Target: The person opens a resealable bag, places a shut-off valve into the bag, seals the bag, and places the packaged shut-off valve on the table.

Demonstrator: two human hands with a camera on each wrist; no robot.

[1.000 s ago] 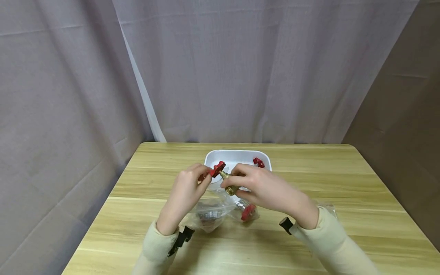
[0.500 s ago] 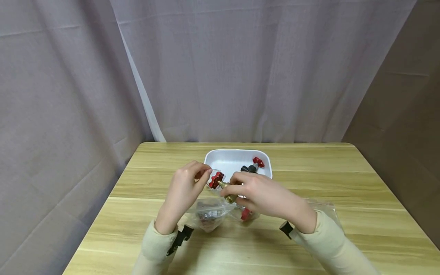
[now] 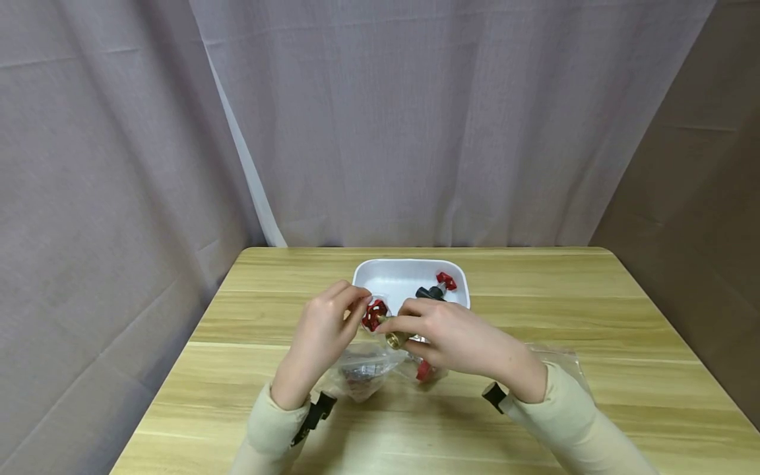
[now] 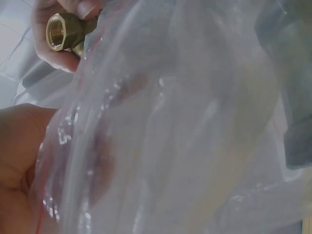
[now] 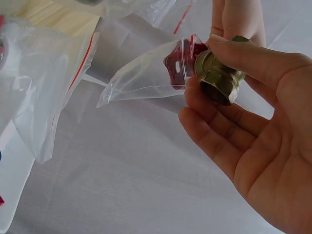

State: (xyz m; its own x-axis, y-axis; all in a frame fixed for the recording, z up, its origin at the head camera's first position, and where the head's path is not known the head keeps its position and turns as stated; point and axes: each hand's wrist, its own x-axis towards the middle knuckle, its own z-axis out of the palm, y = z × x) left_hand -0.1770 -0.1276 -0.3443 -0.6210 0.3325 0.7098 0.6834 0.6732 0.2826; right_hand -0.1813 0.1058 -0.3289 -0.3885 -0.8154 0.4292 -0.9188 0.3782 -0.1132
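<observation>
In the head view, my right hand [image 3: 439, 330] pinches the threaded body of a brass valve [image 3: 396, 338] between thumb and fingers. Its red handwheel [image 3: 375, 315] sits inside the mouth of a small clear zip bag [image 5: 139, 75], best seen in the right wrist view. The brass body [image 5: 220, 78] sticks out of that bag. My left hand [image 3: 325, 330] pinches the bag's edge, close beside the handwheel. From the left wrist, bags in the foreground cover much of the view, though the open brass end [image 4: 63, 31] shows.
Behind the hands stands a white tray [image 3: 380, 265] holding a black valve with a red handwheel [image 3: 446, 282]. In front lie bagged dark parts [image 3: 363, 371] and a bagged red-handled valve [image 3: 424, 371]. Another clear bag [image 3: 567, 361] lies beside the right forearm.
The brass valve has come down and its red handwheel has entered the clear bag, turning to face upward. The right hand has lowered slightly; the left hand stays nearly in place.
</observation>
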